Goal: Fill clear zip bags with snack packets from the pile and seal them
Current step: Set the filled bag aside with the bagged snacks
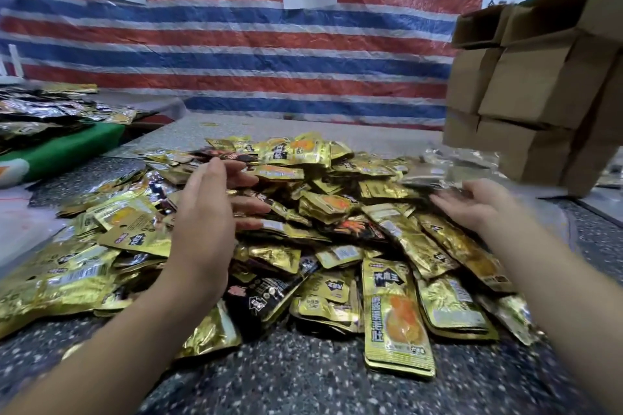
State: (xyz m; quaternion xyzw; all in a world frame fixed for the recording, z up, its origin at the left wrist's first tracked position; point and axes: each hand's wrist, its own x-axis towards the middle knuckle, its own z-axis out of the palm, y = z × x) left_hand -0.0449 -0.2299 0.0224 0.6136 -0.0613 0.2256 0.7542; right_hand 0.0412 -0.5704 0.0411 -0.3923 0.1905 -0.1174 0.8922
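Observation:
A big pile of gold and black foil snack packets (323, 209) covers the speckled table (303, 377) in front of me. My left hand (209, 209) hovers over the pile's left middle, palm turned inward, fingers spread, holding nothing. My right hand (472, 202) reaches over the pile's right side, fingers apart and blurred, empty. Just beyond its fingertips lies a heap of clear zip bags (451, 165) at the pile's far right edge.
Stacked cardboard boxes (532, 94) stand at the right, close to the clear bags. A second table at the left holds more packets (43, 108) on a green cloth (64, 152). A striped tarp wall (236, 54) with paper signs closes the back.

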